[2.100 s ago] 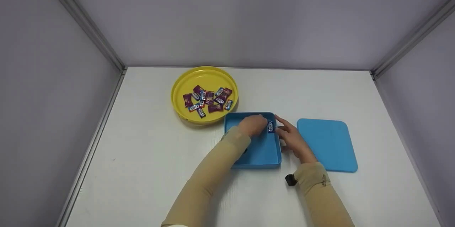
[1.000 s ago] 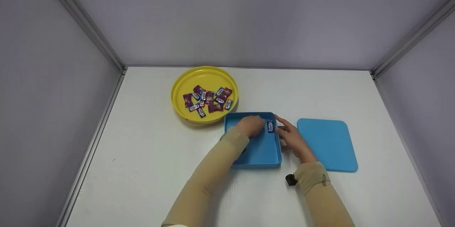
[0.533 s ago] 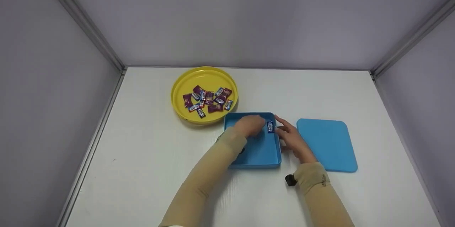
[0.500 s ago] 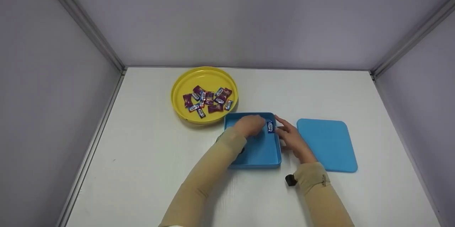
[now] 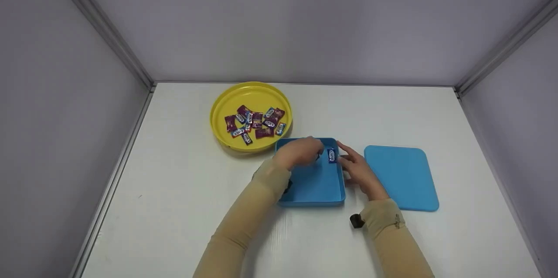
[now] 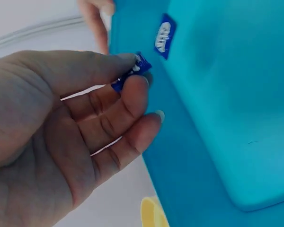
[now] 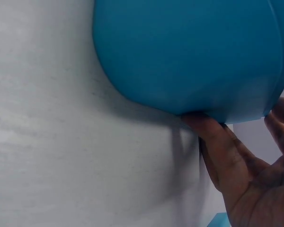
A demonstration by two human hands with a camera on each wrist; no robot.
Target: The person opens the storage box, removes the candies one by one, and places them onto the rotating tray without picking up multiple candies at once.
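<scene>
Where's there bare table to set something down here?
Bare table lies behind the blue lid, and left of the blue box below the yellow plate. It's crowded where both hands meet at the box's far right corner.

Hidden, cropped and unreadable parts around the two hands

The left hand (image 5: 301,152) covers the far left floor of the blue box (image 5: 316,184); a blue sweet (image 6: 132,71) pinched in its fingertips (image 6: 137,87) is mostly buried, its print unreadable. The right hand (image 7: 246,175) is cut by the wrist view's edge, fingertips tucked behind the box wall.
</scene>
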